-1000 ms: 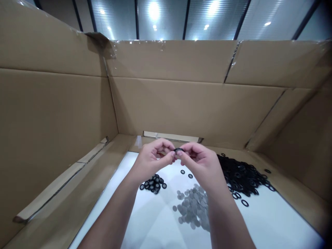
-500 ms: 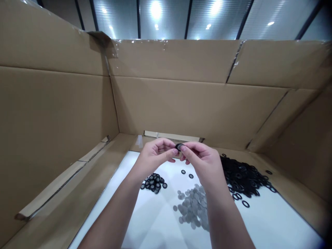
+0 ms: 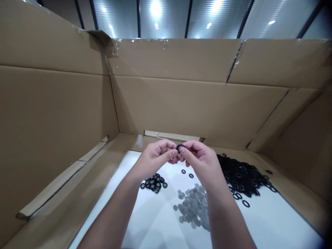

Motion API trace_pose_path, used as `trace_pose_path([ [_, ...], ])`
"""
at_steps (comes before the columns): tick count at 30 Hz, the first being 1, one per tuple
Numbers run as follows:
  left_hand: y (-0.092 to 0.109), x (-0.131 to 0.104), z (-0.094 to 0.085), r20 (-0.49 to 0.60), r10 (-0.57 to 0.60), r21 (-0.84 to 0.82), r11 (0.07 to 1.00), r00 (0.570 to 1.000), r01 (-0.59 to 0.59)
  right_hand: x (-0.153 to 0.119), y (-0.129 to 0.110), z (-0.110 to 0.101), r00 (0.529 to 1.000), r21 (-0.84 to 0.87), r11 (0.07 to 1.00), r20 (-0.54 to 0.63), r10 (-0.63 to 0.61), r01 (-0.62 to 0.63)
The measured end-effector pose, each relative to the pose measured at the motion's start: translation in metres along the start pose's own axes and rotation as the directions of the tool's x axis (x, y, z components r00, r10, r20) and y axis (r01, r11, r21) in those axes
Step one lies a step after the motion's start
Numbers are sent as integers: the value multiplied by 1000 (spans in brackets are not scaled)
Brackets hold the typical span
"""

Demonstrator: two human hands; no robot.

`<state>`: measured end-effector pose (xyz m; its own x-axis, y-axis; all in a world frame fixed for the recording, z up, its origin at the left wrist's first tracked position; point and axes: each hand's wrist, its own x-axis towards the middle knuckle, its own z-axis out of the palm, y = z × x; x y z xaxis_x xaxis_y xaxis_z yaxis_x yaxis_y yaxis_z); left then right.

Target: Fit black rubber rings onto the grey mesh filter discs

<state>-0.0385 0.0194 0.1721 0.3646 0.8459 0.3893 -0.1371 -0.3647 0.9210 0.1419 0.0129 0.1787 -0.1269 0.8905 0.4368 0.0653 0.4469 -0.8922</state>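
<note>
Between my two hands, above the far part of the white board, is a small black ring (image 3: 180, 147) with a grey disc at it. My left hand (image 3: 161, 154) pinches the ring's left side with thumb and fingers. From the right, my right hand (image 3: 198, 155) grips the same ring, its thumb pressed on the face. Fingertips hide part of the ring, so how far the disc sits inside it I cannot tell. Below lie two black rings with grey centres (image 3: 191, 175) on the board.
A heap of black rings with grey centres (image 3: 155, 182) lies left. Loose grey discs (image 3: 194, 205) are piled in the middle, partly behind my right forearm. Plain black rings (image 3: 242, 176) form a large heap at right. Cardboard walls (image 3: 171, 103) surround the white board (image 3: 150, 221).
The grey disc showed more plainly under my right thumb before; now the black ring's rim shows more there. Both hands have drawn slightly closer together.
</note>
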Motion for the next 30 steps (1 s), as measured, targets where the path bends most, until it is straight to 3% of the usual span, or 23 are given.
trace_pose_path([
  [5,-4,2,3,-20,20,6,1000,1000,-20,1,5,3,1000,99,995,-9,26,-25],
  [14,-5,0,10,-153,167,104,983,974,-152,2,6,0,999,69,998,-46,-8,11],
  [24,-3,0,13,-148,304,201,941,941,-272,-1,-1,-11,1000,-25,1000,28,2,-1],
  [30,-3,-2,14,-140,310,237,933,940,-272,-1,-5,-8,1000,-15,1000,2,18,-18],
])
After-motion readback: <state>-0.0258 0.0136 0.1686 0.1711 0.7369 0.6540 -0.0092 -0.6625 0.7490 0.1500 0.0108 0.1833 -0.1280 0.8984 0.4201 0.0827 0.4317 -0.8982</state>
